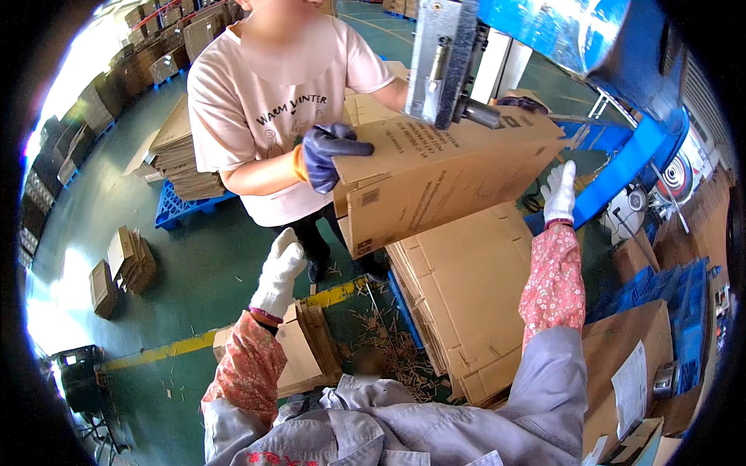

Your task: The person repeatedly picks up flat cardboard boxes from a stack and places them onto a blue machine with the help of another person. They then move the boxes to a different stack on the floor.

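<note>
The left hand [277, 272], in a white knitted glove above a red floral sleeve, hangs in the air with fingers loosely curled and grips nothing; it sits well below the folded cardboard box [443, 182] and just above a low bundle of flat cartons [311, 349] on the green floor [194, 279]; the right hand [559, 192], gloved alike, is raised with fingers spread open, close beside the box's right lower edge, though whether it touches cannot be told; the box lies tilted under the grey metal head of a blue machine [443, 58]; a co-worker in a pale pink shirt faces the camera, and that person's dark-gloved hand [330, 155] clamps the box's left end; beneath it rises a stack of flattened cartons [470, 295].
</note>
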Available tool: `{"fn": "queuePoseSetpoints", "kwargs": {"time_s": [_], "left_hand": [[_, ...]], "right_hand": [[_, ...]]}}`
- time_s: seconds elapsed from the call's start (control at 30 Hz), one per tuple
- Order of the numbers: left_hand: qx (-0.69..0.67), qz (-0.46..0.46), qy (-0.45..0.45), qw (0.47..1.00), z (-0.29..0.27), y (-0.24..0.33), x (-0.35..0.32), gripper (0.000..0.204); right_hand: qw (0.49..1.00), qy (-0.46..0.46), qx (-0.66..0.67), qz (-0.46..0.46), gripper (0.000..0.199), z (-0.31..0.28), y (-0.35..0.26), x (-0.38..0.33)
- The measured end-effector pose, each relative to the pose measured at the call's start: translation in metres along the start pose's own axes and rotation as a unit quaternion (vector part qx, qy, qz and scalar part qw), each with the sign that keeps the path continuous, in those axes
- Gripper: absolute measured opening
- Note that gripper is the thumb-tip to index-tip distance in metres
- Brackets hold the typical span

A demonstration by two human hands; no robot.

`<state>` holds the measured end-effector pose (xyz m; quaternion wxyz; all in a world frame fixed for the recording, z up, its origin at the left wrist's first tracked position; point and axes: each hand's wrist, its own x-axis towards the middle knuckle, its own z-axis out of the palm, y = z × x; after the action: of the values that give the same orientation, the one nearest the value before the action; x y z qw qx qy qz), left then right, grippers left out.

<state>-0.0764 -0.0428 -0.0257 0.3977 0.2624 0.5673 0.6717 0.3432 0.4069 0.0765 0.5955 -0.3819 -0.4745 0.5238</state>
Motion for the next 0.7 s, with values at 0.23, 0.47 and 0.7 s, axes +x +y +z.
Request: {"fn": "queuePoseSetpoints", "kwargs": {"time_s": [0.23,0.47,0.7], "left_hand": [[0.026,0.026,0.023,0.999,-0.045,0.002,-0.002,0.115],[-0.123,0.034,-0.113,0.985,-0.07,-0.002,0.022,0.109],[-0.112,0.149,-0.077,0.979,-0.159,-0.037,-0.001,0.112]], "right_hand": [[0.995,-0.093,-0.015,0.017,0.104,0.036,0.025,-0.042],[0.996,-0.087,-0.026,0.015,0.094,0.088,0.062,-0.096],[0.994,-0.058,-0.094,0.004,0.087,0.158,0.065,-0.161]]}}
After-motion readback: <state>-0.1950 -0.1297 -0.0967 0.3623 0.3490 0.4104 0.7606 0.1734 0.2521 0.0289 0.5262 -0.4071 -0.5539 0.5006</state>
